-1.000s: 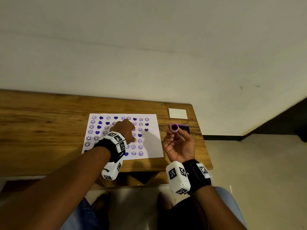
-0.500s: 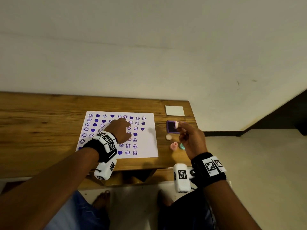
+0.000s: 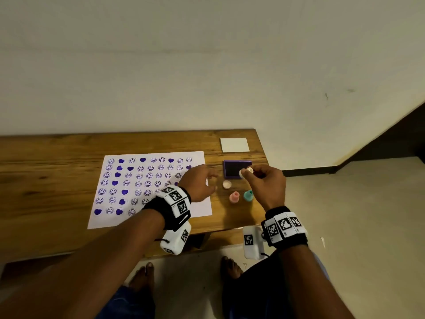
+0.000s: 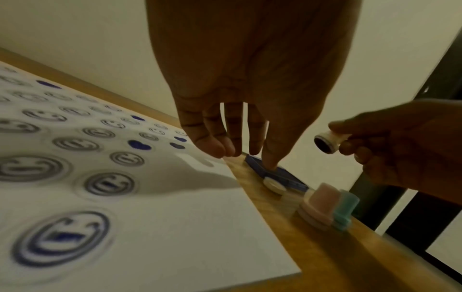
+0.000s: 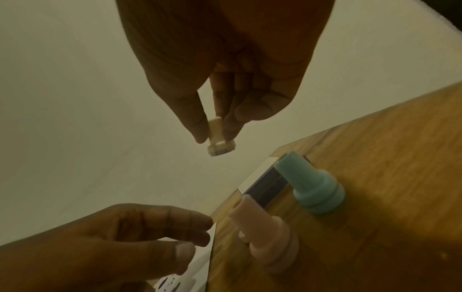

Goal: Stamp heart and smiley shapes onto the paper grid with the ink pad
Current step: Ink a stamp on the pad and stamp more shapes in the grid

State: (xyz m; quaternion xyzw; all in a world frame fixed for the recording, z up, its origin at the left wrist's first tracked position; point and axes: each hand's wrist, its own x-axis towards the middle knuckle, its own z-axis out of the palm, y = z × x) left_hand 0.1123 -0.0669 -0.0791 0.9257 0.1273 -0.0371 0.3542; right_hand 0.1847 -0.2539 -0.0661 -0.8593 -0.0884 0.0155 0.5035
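Stamp (image 3: 246, 172), cream-coloured, pinched by its stem between thumb and fingertips of right hand (image 3: 266, 185), tilted, held above near corner of purple ink pad (image 3: 236, 169); face dark, apparently inked, though blurred in left wrist view. Left hand (image 3: 197, 185) relaxed, fingers loosely extended, gripping nothing, hovering at right edge of paper grid (image 3: 149, 187). Grid mostly filled with hearts and smileys; bare area at lower right. Pink stamp (image 3: 234, 197), teal stamp (image 3: 248, 195) and round cap (image 3: 227, 184) standing just beside pad on wooden table (image 3: 46, 180). Recommended: level the face, press squarely onto pad, lift straight, steady sheet with left fingers before printing; avoid rocking, likely to smear.
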